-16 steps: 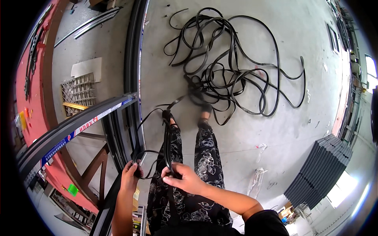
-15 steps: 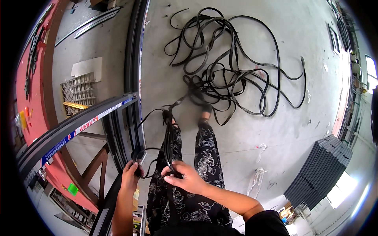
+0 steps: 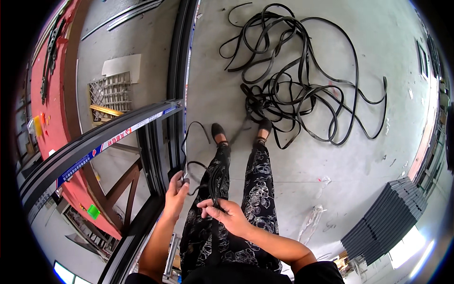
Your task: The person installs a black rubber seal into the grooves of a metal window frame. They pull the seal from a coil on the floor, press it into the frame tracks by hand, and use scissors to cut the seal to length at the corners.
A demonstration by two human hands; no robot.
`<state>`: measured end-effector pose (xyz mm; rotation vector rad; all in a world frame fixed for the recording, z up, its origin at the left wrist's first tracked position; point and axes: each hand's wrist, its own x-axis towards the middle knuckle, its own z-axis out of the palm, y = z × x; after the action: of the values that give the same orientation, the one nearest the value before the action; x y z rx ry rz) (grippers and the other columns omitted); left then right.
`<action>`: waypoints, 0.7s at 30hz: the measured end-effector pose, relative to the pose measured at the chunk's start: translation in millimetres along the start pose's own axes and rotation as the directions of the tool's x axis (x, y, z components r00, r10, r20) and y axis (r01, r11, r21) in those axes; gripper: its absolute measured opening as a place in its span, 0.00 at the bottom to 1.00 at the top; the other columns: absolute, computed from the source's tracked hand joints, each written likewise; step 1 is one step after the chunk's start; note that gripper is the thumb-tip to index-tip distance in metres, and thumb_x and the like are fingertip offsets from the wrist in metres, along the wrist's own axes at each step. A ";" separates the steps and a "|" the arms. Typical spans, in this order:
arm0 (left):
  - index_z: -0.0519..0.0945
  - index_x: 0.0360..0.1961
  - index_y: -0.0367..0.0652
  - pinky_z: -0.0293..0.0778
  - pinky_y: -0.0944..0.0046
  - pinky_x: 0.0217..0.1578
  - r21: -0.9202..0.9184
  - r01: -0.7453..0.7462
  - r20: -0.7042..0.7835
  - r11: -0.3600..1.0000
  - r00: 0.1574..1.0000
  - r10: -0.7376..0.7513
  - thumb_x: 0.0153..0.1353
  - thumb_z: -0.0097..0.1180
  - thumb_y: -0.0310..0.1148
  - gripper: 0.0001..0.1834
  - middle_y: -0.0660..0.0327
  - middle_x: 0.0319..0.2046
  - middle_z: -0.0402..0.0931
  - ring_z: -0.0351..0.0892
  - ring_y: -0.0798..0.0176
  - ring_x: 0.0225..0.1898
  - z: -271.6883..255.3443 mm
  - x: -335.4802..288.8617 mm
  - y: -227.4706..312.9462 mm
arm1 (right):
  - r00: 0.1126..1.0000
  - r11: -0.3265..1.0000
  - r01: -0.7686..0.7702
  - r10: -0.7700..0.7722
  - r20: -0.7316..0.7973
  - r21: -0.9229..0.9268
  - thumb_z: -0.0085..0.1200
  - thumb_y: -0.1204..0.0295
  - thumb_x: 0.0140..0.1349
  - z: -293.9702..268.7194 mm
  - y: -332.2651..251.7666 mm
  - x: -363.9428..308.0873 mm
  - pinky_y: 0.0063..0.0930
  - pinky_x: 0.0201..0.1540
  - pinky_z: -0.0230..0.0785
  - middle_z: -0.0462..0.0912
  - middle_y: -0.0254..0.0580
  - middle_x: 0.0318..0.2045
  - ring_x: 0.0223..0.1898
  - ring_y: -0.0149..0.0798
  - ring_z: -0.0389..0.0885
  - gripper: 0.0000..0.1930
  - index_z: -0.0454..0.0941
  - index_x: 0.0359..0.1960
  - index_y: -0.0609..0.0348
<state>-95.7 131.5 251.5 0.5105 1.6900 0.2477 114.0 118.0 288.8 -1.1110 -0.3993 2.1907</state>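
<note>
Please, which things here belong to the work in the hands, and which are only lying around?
Apparently in use:
black strip bundle, held by right hand
dark frame, beside left hand
probably the similar-looking tangled strip on the floor

Lying about:
clear plastic
grey stack
green object

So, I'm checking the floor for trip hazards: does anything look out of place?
Black strip lies in a tangled heap beyond the shoes, unlike the neat grey stack at right. A crumpled clear wrapper lies loose on the floor.
</note>
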 end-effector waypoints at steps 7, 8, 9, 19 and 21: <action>0.72 0.56 0.40 0.60 0.56 0.60 0.181 -0.546 0.495 0.818 0.770 0.404 0.47 0.52 0.20 0.30 0.47 0.61 0.62 0.57 0.49 0.65 34.5 -36.9 51.4 | 1.000 0.922 -0.024 0.022 0.009 0.386 0.43 0.63 0.70 -1.9 -16.6 -5.8 0.20 0.44 0.64 0.72 0.31 0.29 0.34 0.26 0.71 0.17 0.69 0.52 0.63; 0.70 0.58 0.40 0.65 0.61 0.53 0.066 -0.488 0.545 0.871 0.748 0.378 0.48 0.52 0.20 0.31 0.52 0.51 0.70 0.68 0.55 0.56 39.1 -42.7 47.9 | 0.999 0.903 -0.042 0.038 0.018 0.427 0.42 0.65 0.70 -1.4 -23.2 -7.2 0.23 0.48 0.64 0.73 0.34 0.30 0.36 0.28 0.71 0.17 0.68 0.52 0.66; 0.73 0.50 0.39 0.68 0.65 0.44 0.055 -0.091 0.592 0.994 0.805 0.041 0.50 0.54 0.21 0.23 0.60 0.36 0.73 0.71 0.63 0.42 35.9 -58.7 52.6 | 0.998 0.883 -0.058 0.051 0.028 0.467 0.41 0.66 0.70 -0.7 -30.2 -9.2 0.26 0.52 0.64 0.74 0.36 0.30 0.39 0.31 0.72 0.17 0.67 0.52 0.69; 0.80 0.33 0.41 0.72 0.56 0.33 0.452 -0.423 0.268 0.785 0.904 0.333 0.51 0.62 0.34 0.10 0.53 0.26 0.76 0.77 0.50 0.30 33.7 -73.1 33.9 | 0.945 0.918 0.328 -0.315 -0.092 0.221 0.41 0.58 0.69 31.5 -152.5 -29.0 0.33 0.42 0.68 0.73 0.37 0.19 0.27 0.36 0.73 0.23 0.73 0.43 0.72; 0.79 0.32 0.40 0.72 0.58 0.32 0.543 -0.421 0.210 0.727 0.906 0.368 0.51 0.62 0.32 0.09 0.53 0.27 0.77 0.77 0.51 0.29 12.7 -57.0 13.7 | 0.847 0.841 0.530 -0.518 -0.124 0.105 0.39 0.56 0.70 45.9 -198.9 -37.6 0.32 0.35 0.67 0.67 0.32 0.13 0.21 0.33 0.69 0.24 0.75 0.40 0.71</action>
<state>-74.3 115.5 305.2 1.3356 1.5367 0.0025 174.5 242.6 443.3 -0.8908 -0.4463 1.6489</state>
